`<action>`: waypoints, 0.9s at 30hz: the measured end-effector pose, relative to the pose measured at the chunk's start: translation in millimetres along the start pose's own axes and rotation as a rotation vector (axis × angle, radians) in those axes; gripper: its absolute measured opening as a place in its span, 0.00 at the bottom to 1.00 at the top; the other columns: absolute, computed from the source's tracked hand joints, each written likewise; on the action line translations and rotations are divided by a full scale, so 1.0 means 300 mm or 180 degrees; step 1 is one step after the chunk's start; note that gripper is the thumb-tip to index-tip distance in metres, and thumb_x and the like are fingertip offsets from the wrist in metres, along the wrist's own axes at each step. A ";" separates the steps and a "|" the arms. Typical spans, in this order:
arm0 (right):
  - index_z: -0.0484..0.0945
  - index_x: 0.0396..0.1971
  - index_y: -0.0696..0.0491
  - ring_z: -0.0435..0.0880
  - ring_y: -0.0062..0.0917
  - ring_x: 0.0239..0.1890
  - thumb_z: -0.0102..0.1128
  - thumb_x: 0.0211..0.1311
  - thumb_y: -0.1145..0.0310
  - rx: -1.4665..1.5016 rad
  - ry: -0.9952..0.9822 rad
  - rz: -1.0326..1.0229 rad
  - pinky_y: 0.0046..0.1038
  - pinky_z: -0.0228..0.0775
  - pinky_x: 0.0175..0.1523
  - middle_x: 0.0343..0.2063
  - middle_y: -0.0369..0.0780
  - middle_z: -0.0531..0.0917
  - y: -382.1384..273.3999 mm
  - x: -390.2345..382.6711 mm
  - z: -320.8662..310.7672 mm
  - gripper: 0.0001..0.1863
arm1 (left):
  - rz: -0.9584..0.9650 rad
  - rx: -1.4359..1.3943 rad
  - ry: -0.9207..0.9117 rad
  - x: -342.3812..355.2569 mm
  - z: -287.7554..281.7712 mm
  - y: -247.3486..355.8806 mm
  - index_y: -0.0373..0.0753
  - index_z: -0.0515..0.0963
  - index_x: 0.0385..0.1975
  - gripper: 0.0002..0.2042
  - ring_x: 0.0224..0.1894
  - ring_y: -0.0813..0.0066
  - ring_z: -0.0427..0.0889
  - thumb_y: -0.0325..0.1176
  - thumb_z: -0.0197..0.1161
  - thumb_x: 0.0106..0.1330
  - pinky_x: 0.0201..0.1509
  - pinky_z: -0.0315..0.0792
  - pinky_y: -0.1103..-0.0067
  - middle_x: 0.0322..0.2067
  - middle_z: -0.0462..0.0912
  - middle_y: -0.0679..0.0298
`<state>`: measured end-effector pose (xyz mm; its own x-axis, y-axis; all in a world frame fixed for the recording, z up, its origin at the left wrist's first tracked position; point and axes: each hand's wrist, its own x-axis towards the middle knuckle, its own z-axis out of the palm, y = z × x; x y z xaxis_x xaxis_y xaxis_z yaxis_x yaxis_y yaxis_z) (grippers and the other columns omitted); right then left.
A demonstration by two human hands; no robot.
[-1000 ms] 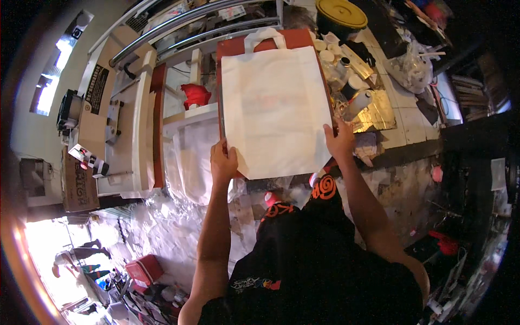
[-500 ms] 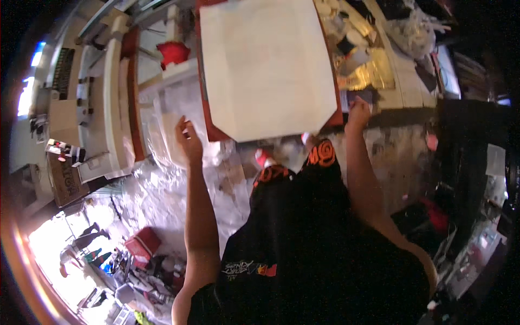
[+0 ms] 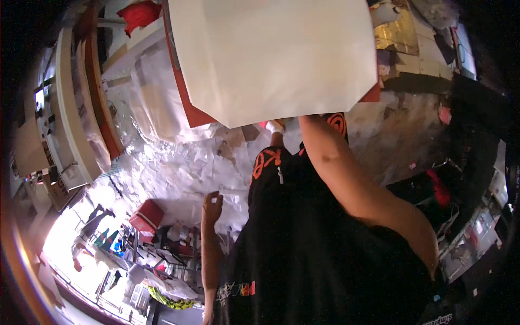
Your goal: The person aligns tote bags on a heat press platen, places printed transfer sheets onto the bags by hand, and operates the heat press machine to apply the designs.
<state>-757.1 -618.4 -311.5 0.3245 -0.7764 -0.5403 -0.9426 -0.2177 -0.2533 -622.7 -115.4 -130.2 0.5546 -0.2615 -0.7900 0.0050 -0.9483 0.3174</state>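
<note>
A large white sheet (image 3: 276, 59) with cut-off near corners lies over a red-brown board (image 3: 201, 117), whose edges show along its sides. My right forearm (image 3: 330, 154) reaches in under the near edge of the sheet. My right hand and whatever it touches are hidden beneath. Low on the left, beside my body, hangs my left hand (image 3: 212, 206), loosely bent with a gap between thumb and fingers. It appears to hold nothing and is well apart from the sheet.
Clear plastic wrapping and pale scraps (image 3: 179, 168) cover the floor on the left. A red box (image 3: 146, 216) stands beyond them, near clutter. At the far right of the sheet, gold foil material (image 3: 398, 35) lies on a worktop. A red cloth (image 3: 139, 16) is at upper left.
My right hand has left the worktop at the right and gone under the sheet's near edge. My left hand has dropped back toward my body. The sheet looks closer as the view shifted.
</note>
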 end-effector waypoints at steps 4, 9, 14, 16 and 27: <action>0.75 0.53 0.53 0.79 0.40 0.48 0.54 0.69 0.61 -0.0223 0.0119 -0.0076 0.36 0.74 0.53 0.47 0.45 0.81 -0.001 0.012 0.021 0.18 | -0.0823 -0.0675 -0.0446 -0.116 -0.004 -0.159 0.33 0.79 0.52 0.20 0.36 0.69 0.88 0.44 0.62 0.70 0.41 0.79 0.72 0.44 0.85 0.55; 0.75 0.53 0.51 0.79 0.44 0.50 0.55 0.68 0.60 -0.0030 0.0618 -0.0553 0.38 0.74 0.55 0.48 0.47 0.80 -0.019 -0.123 -0.162 0.18 | 0.0439 0.0228 -0.0348 -0.032 0.071 -0.158 0.35 0.82 0.48 0.17 0.41 0.58 0.88 0.40 0.65 0.67 0.44 0.80 0.67 0.44 0.86 0.51; 0.80 0.45 0.53 0.80 0.47 0.47 0.58 0.64 0.63 0.0338 -0.0628 -0.2198 0.41 0.74 0.52 0.44 0.48 0.81 0.008 -0.417 -0.446 0.13 | 0.1197 -0.0441 -0.0004 0.089 0.028 0.410 0.36 0.83 0.46 0.13 0.43 0.60 0.87 0.36 0.63 0.67 0.47 0.79 0.69 0.41 0.87 0.52; 0.81 0.39 0.56 0.81 0.43 0.42 0.59 0.62 0.70 0.0290 -0.1019 -0.3146 0.41 0.74 0.47 0.37 0.46 0.80 -0.089 -0.624 -0.661 0.08 | 0.1323 -0.0902 0.0110 0.154 -0.042 0.527 0.36 0.83 0.47 0.13 0.43 0.63 0.87 0.37 0.63 0.68 0.47 0.78 0.71 0.40 0.87 0.55; 0.80 0.39 0.56 0.81 0.19 0.36 0.63 0.65 0.65 0.1791 -0.0499 -0.2361 0.26 0.75 0.44 0.33 0.35 0.82 -0.219 -0.542 -1.259 0.10 | 0.1395 -0.1160 -0.2286 0.259 0.278 0.655 0.38 0.70 0.63 0.23 0.59 0.63 0.78 0.44 0.56 0.74 0.62 0.72 0.67 0.59 0.77 0.55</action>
<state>-777.9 -701.1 96.1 0.8717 -0.4569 -0.1771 -0.3278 -0.2749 -0.9039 -648.1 -337.0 -172.9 -0.0811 -0.7492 -0.6573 0.2459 -0.6542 0.7153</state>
